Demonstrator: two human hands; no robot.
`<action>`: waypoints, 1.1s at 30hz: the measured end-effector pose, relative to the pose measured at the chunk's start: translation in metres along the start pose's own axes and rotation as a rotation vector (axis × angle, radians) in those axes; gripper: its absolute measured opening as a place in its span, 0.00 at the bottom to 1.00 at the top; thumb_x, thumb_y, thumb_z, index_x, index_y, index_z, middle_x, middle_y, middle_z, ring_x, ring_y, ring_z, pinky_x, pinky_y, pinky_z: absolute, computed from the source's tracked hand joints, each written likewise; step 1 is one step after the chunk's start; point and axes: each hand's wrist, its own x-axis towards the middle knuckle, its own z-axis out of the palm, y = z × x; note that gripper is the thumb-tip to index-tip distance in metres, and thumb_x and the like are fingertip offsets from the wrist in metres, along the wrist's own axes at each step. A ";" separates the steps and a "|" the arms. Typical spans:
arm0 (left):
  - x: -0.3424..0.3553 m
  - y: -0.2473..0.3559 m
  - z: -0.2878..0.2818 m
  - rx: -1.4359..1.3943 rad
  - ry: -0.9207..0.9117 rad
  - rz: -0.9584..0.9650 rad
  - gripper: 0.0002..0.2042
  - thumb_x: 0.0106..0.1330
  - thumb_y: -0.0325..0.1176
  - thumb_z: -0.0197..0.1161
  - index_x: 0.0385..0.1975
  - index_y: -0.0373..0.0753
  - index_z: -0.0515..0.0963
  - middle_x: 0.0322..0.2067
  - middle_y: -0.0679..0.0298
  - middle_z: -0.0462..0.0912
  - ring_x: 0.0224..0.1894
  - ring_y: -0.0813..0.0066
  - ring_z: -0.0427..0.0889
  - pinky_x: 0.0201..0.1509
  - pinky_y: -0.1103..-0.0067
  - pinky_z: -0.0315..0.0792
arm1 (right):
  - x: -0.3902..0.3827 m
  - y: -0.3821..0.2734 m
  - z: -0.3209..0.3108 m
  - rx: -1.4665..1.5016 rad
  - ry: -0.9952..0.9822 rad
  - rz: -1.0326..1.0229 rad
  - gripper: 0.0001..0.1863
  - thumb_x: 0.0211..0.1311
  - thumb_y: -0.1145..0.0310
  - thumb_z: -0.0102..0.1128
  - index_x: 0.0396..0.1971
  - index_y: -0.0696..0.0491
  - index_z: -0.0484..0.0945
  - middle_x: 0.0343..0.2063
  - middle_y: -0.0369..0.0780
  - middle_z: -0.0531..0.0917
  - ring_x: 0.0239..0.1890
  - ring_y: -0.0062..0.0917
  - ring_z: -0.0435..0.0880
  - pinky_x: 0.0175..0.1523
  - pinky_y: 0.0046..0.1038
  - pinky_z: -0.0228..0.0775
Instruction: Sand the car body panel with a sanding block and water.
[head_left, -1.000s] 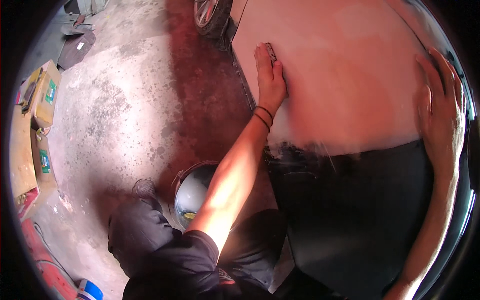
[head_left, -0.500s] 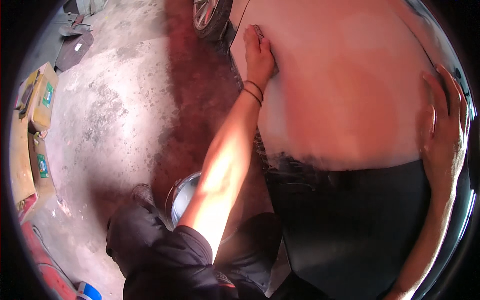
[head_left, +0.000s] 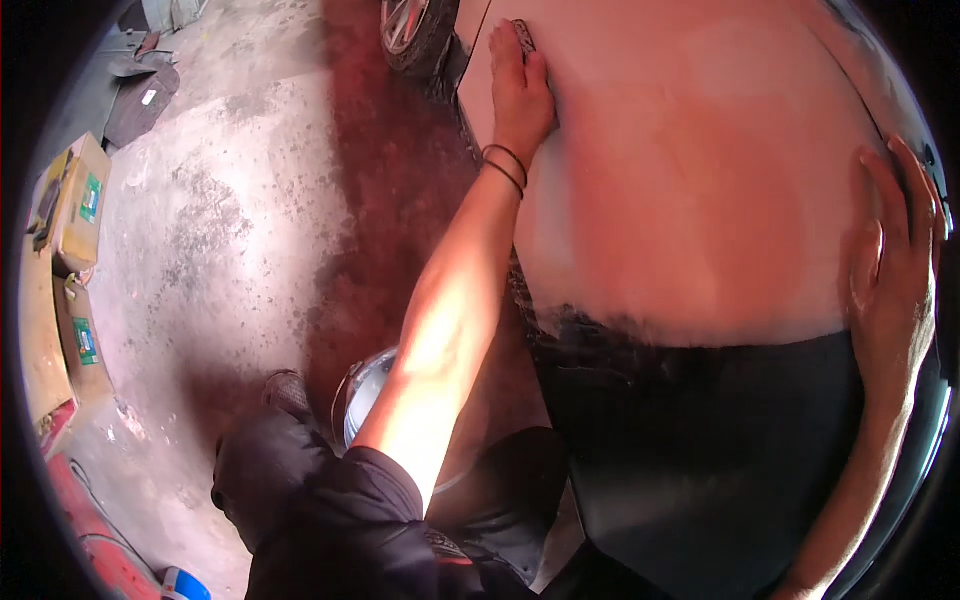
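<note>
My left hand (head_left: 522, 95) lies over a narrow dark pad (head_left: 523, 38), pressing it to the car's side panel (head_left: 690, 190). Only the pad's far end shows past my fingers; the palm hides the rest. The panel has a pale, matt, pinkish coat with a redder patch in the middle. Toward me this coat ends raggedly against a black painted panel (head_left: 710, 430). At the far right, my right hand (head_left: 900, 240) rests with fingers spread on the upper edge of the car body, holding nothing.
A wheel (head_left: 410, 35) stands beyond my left hand. A metal bucket (head_left: 367, 390) sits on the floor beside my leg, partly behind my left forearm. Cardboard boxes (head_left: 80, 215) line the left side, with a red object (head_left: 95, 530) nearer me and a dark item (head_left: 140, 105) farther off.
My left hand has slid a little farther away along the panel with the pad under it. My right hand stays at the body's edge; the whole view has shifted slightly.
</note>
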 end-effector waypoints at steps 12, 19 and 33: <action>-0.056 -0.015 -0.021 0.025 0.033 -0.235 0.31 0.84 0.30 0.49 0.83 0.26 0.54 0.84 0.38 0.53 0.88 0.42 0.46 0.90 0.63 0.40 | 0.004 0.008 0.003 -0.037 -0.002 0.020 0.26 0.88 0.57 0.43 0.76 0.47 0.73 0.79 0.42 0.68 0.82 0.41 0.65 0.83 0.45 0.63; -0.103 0.092 0.037 0.014 -0.057 -0.085 0.30 0.85 0.30 0.47 0.83 0.27 0.55 0.82 0.37 0.56 0.87 0.39 0.47 0.90 0.57 0.41 | -0.016 0.003 0.014 0.050 -0.101 0.077 0.26 0.89 0.55 0.40 0.77 0.47 0.72 0.81 0.42 0.67 0.80 0.43 0.69 0.78 0.46 0.71; -0.102 0.076 0.037 0.149 -0.063 -0.058 0.30 0.83 0.30 0.48 0.82 0.26 0.57 0.81 0.35 0.58 0.86 0.40 0.51 0.89 0.56 0.44 | -0.002 -0.001 0.010 -0.024 -0.075 -0.014 0.28 0.91 0.53 0.38 0.77 0.49 0.72 0.78 0.47 0.71 0.79 0.48 0.72 0.76 0.46 0.73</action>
